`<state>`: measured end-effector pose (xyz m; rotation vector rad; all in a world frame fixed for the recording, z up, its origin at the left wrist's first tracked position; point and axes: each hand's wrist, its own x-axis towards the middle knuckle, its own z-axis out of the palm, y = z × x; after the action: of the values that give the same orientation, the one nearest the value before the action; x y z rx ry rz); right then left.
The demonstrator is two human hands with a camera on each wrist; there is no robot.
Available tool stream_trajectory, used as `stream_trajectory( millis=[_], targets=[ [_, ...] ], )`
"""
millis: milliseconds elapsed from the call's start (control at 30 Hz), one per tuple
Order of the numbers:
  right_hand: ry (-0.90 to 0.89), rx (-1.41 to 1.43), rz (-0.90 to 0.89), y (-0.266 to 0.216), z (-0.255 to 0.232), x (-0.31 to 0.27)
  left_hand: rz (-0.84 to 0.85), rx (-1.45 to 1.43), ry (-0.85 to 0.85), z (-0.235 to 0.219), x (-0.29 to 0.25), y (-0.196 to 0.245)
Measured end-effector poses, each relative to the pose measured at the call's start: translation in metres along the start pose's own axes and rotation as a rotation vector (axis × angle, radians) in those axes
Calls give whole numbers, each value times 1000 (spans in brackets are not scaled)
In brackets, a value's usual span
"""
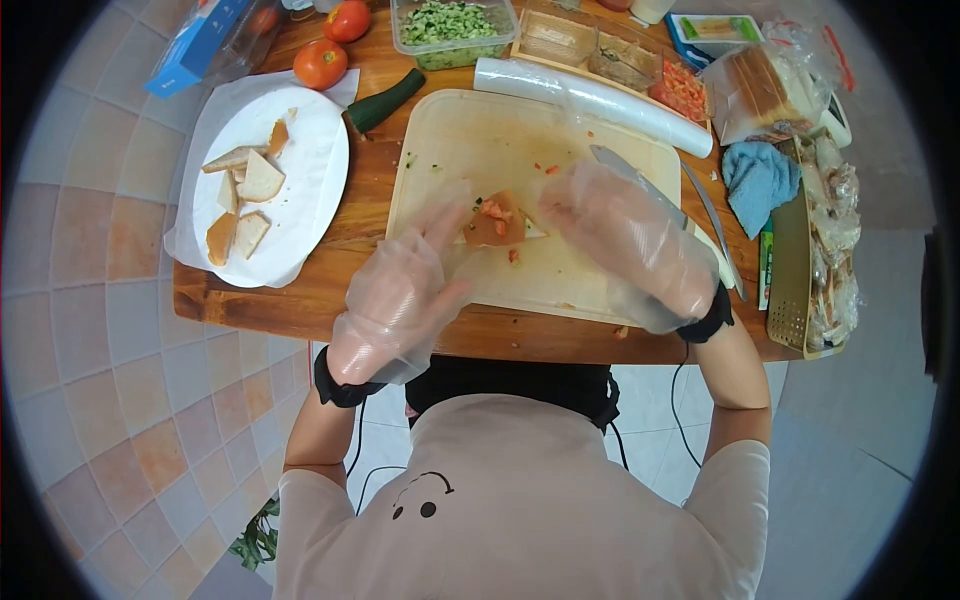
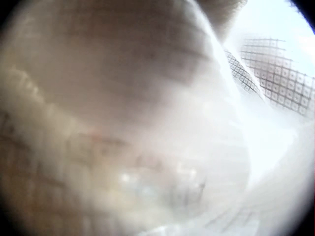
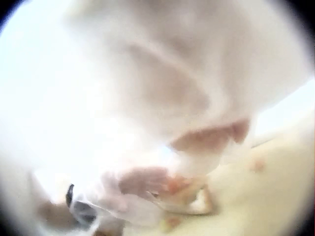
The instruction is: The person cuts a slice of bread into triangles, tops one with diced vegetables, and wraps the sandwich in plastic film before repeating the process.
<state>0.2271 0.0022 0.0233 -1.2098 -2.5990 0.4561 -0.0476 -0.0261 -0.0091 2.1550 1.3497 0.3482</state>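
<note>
Both hands wear clear plastic gloves over a cream cutting board (image 1: 440, 130). Between them lies a small brown-topped piece of bread (image 1: 482, 236) with a pale edge, topped with chopped tomato (image 1: 496, 212) and a few green bits. My left hand (image 1: 400, 285) is at its left, fingers extended toward it and thumb spread apart. My right hand (image 1: 640, 235) is at its right, fingers loosely bent and pointing at it. In the right wrist view, the bread (image 3: 199, 201) sits right by gloved fingertips. The left wrist view is mostly blurred glove.
A knife (image 1: 640, 180) lies partly beneath the right hand. Behind the board are a cling film roll (image 1: 600, 105), a cucumber piece (image 1: 385, 100), tomatoes (image 1: 320, 64) and a tub of chopped cucumber (image 1: 450, 50). Left is a plate (image 1: 310, 190) with bread pieces; right, a basket (image 1: 792, 260).
</note>
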Motion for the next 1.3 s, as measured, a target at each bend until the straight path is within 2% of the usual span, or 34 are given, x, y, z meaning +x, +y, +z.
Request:
stream_trajectory(
  millis=[100,233,300,333,400,433,500,567,633,767,867,967,1100,1167,1267,1300],
  targets=[
    [19,48,-87,-15,10,12,-21,-12,-13,2,6,0],
    [-59,-100,-131,-31,18,33,-104,-10,-69,-1,15,12],
    [-11,-174,-166,-31,20,34,-109,-28,-33,3,15,10],
    [13,-212,-182,-31,21,34,-115,-33,-71,1,16,12],
    [20,-111,-163,-28,14,31,-125,-45,-145,-8,21,16],
    [24,-61,-152,-24,10,29,-120,-32,-106,-6,20,15],
    [194,249,-9,2,10,14,-110,-7,-27,0,15,11],
    [242,377,85,18,4,7,-77,5,-21,3,13,6],
    [166,329,128,27,-2,1,-52,8,-20,3,13,4],
    [55,-51,49,41,13,13,-55,-8,-26,1,13,8],
    [-80,-157,167,37,17,20,-70,-28,-15,1,11,6],
    [-33,-179,135,39,19,17,-64,-19,15,2,8,4],
    [-127,-142,224,22,2,24,-78,10,24,3,6,4],
    [-183,-57,301,-6,-12,32,-76,30,24,5,4,2],
    [-43,144,181,-11,5,22,-75,13,31,4,5,6],
    [-50,153,193,-12,7,22,-77,-1,35,3,6,8]
  ],
)
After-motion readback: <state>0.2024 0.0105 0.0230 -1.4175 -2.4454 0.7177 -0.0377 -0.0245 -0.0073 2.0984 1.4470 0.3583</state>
